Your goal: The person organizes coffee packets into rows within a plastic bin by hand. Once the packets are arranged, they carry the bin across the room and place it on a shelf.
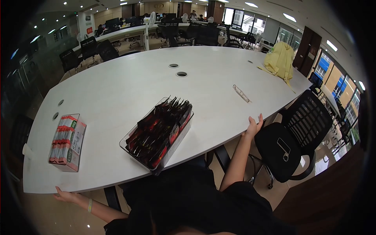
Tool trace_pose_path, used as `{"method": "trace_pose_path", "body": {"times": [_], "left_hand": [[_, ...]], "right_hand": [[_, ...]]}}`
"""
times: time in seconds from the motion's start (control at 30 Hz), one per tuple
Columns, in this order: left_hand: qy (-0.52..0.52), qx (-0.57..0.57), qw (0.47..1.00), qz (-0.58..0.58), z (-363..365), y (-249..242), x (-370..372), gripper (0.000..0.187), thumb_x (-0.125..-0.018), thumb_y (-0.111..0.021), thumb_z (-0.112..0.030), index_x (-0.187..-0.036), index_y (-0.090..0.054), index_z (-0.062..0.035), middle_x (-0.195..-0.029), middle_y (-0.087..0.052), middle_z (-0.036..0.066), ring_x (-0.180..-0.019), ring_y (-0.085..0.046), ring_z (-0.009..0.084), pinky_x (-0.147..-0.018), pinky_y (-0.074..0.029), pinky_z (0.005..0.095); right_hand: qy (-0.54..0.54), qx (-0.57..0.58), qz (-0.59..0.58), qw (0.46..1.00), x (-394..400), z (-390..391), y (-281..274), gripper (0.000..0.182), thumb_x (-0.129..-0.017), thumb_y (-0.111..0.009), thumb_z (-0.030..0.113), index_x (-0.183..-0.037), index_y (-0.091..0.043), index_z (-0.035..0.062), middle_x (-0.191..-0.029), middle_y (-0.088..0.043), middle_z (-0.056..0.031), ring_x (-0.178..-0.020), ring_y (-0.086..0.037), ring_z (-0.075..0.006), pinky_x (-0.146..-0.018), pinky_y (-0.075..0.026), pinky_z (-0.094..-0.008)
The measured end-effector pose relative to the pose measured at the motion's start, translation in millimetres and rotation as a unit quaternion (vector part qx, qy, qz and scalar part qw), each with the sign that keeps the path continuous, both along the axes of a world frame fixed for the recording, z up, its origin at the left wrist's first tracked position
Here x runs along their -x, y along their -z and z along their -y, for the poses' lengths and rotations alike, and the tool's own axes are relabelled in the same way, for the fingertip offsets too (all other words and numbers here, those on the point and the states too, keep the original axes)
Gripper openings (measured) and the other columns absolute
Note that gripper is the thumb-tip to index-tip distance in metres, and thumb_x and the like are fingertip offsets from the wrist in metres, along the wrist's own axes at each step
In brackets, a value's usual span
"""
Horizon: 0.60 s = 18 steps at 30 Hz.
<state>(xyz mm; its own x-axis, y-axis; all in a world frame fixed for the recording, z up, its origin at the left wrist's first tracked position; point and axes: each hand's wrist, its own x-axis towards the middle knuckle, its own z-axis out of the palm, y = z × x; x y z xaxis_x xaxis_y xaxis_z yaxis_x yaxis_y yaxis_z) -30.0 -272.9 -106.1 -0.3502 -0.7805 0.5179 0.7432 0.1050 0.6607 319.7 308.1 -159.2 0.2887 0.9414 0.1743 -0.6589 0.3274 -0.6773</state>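
Now both hands rest open on the table [219,78] edge, grasping nothing: left hand [64,194] just below the box [67,142], right hand [253,126] well apart. Tray [159,132] of sachets lies between the hands, near the edge.

Open-plan office. Large white bench [129,86] with round cable ports [181,74] set in its top. Black mesh swivel chair [291,137] near right; more black chairs [88,49] along the far left edge. Far back: long rows of desks [129,31] with monitors [111,21] and seated people. Recessed ceiling lights [290,17] overhead. Glass partition [37,58] on the left, windows [239,17] far right. Standing fan [150,19] beyond the bench.
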Motion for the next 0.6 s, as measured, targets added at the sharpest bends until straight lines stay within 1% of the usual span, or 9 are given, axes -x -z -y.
{"method": "trace_pose_path", "body": {"times": [0.07, 0.2, 0.27, 0.3, 0.4, 0.47, 0.53, 0.57, 0.6], "left_hand": [[0.011, -0.02, 1.0, -0.002, -2.2, -2.8, 1.9, 0.05, -0.088, -0.059, -0.029, -0.116, -0.047, 0.011, -0.12, -0.051, 0.024, -0.106, -0.049, 0.0324, -0.093, -0.04, 0.0441], [0.046, -0.04, 0.998, 0.002, 8.8, 5.3, 16.6, 0.048, -0.087, -0.06, -0.028, -0.113, -0.048, 0.0114, -0.117, -0.053, 0.023, -0.103, -0.05, 0.0322, -0.091, -0.041, 0.0443], [0.066, -0.05, 0.996, 0.014, 11.5, 9.5, 20.1, 0.047, -0.087, -0.06, -0.027, -0.111, -0.049, 0.0116, -0.116, -0.054, 0.023, -0.102, -0.051, 0.0321, -0.09, -0.042, 0.0443], [0.073, -0.056, 0.995, 0.021, 11.1, 11.2, 19.8, 0.047, -0.087, -0.06, -0.027, -0.11, -0.049, 0.0117, -0.115, -0.054, 0.023, -0.101, -0.051, 0.032, -0.09, -0.042, 0.0444], [0.093, -0.081, 0.991, 0.044, 11.8, 15.4, 22.4, 0.045, -0.086, -0.061, -0.026, -0.108, -0.05, 0.012, -0.113, -0.055, 0.023, -0.098, -0.052, 0.0319, -0.088, -0.043, 0.0445], [0.106, -0.098, 0.988, 0.062, 5.4, 15.5, 18.2, 0.045, -0.085, -0.061, -0.026, -0.107, -0.051, 0.0122, -0.112, -0.056, 0.023, -0.097, -0.052, 0.0318, -0.087, -0.043, 0.0446], [0.12, -0.114, 0.983, 0.078, 4.9, 19.1, 14.7, 0.044, -0.085, -0.062, -0.025, -0.105, -0.052, 0.0124, -0.11, -0.056, 0.023, -0.095, -0.053, 0.0316, -0.086, -0.044, 0.0446], [0.13, -0.12, 0.98, 0.088, 3.0, 21.1, 8.6, 0.043, -0.085, -0.062, -0.025, -0.104, -0.052, 0.0125, -0.109, -0.057, 0.023, -0.095, -0.053, 0.0316, -0.086, -0.044, 0.0447], [0.146, -0.125, 0.976, 0.099, 7.3, 24.6, 14.0, 0.043, -0.085, -0.062, -0.025, -0.103, -0.052, 0.0127, -0.109, -0.057, 0.023, -0.094, -0.053, 0.0315, -0.085, -0.044, 0.0447]], "right_hand": [[0.004, -0.018, 0.007, 1.0, 0.3, -3.1, 1.4, 0.064, -0.081, -0.055, -0.008, -0.14, -0.037, 0.0072, -0.122, -0.051, -0.0225, -0.103, -0.058, -0.031, -0.083, -0.051, -0.0395], [0.005, 0.0, 0.001, 1.0, -1.5, -5.5, 5.5, 0.063, -0.08, -0.055, -0.008, -0.139, -0.039, 0.0066, -0.124, -0.051, -0.0223, -0.104, -0.058, -0.0311, -0.085, -0.051, -0.0394], [0.039, -0.004, 0.039, 0.998, 0.1, -6.0, 2.5, 0.062, -0.079, -0.055, -0.008, -0.138, -0.041, 0.0063, -0.126, -0.051, -0.0214, -0.106, -0.058, -0.0311, -0.086, -0.051, -0.0389], [0.026, 0.009, 0.022, 0.999, 0.5, -1.5, -1.2, 0.061, -0.079, -0.053, -0.01, -0.137, -0.043, 0.007, -0.121, -0.052, -0.0162, -0.1, -0.058, -0.0262, -0.082, -0.051, -0.0359], [0.017, -0.004, 0.018, 1.0, -0.2, -3.7, 1.1, 0.061, -0.079, -0.053, -0.01, -0.137, -0.043, 0.007, -0.12, -0.052, -0.0159, -0.1, -0.058, -0.0261, -0.082, -0.051, -0.036], [0.045, -0.005, 0.043, 0.998, -0.1, -1.5, -0.4, 0.061, -0.079, -0.052, -0.01, -0.136, -0.043, 0.0074, -0.12, -0.052, -0.0161, -0.099, -0.059, -0.026, -0.081, -0.052, -0.0357], [0.024, 0.001, 0.034, 0.999, 0.5, 0.8, -3.4, 0.062, -0.079, -0.052, -0.01, -0.137, -0.042, 0.0082, -0.12, -0.052, -0.016, -0.099, -0.059, -0.026, -0.081, -0.052, -0.0355], [-0.006, 0.007, 0.017, 1.0, -0.3, 0.7, -1.8, 0.062, -0.078, -0.052, -0.01, -0.137, -0.041, 0.0083, -0.12, -0.052, -0.0163, -0.098, -0.059, -0.0257, -0.081, -0.052, -0.0355], [-0.001, 0.0, 0.019, 1.0, 2.1, -2.3, 1.2, 0.063, -0.078, -0.053, -0.009, -0.137, -0.041, 0.0083, -0.12, -0.052, -0.0159, -0.098, -0.058, -0.0249, -0.081, -0.051, -0.035]]}}
